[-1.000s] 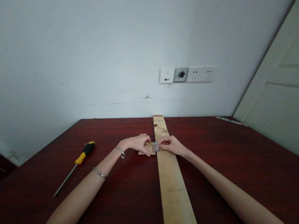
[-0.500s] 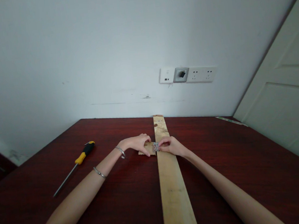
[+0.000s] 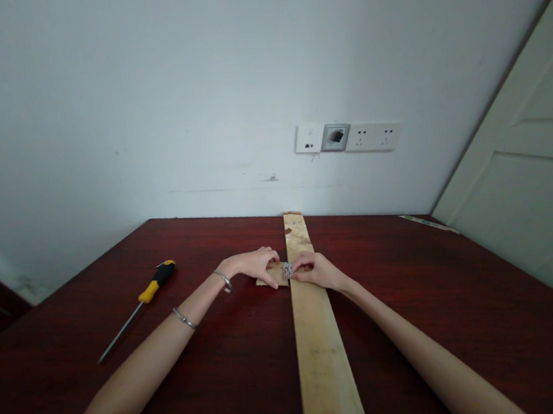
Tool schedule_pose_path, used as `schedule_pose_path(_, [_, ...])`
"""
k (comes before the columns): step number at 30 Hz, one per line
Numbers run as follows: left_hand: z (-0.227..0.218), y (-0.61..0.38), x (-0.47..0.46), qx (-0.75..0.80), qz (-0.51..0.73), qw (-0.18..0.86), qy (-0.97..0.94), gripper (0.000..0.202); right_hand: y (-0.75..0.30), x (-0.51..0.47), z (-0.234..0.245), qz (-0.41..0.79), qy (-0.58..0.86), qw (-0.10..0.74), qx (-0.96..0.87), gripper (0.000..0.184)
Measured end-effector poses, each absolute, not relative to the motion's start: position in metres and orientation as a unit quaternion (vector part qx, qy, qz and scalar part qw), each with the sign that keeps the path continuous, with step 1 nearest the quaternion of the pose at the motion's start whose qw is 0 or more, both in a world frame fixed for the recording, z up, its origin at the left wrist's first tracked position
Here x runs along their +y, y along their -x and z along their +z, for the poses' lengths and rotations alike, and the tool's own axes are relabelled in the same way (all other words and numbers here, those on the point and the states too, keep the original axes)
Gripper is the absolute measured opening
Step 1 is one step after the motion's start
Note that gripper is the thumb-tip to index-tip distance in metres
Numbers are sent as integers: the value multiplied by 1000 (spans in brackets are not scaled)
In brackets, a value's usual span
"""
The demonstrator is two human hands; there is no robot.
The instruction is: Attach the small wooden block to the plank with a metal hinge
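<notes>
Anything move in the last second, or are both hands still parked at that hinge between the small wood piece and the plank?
Nothing has visibly changed. The left hand still holds the small wood piece, and the right hand still pinches the metal hinge at the edge of the long plank. The screwdriver lies where it was on the table.

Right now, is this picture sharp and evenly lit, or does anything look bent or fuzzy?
Head view: even light, no glare; the wall dims toward the corners; the table edges and door splay outward from lens stretch; the hinge between the left hand, on a wood block, and right hand looks fuzzy.
</notes>
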State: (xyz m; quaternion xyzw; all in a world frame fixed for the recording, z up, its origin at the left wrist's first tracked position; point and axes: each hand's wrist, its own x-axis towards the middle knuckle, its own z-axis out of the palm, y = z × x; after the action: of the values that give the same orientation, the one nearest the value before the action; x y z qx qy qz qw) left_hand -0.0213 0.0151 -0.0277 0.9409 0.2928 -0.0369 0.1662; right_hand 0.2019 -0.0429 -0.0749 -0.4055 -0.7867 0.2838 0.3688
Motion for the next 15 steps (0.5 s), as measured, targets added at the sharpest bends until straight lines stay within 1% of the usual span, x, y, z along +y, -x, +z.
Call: schedule_pose_path(15, [-24, 21, 11, 300, -44, 175, -937, 69, -204, -43, -70, 293, 410, 352, -789, 12])
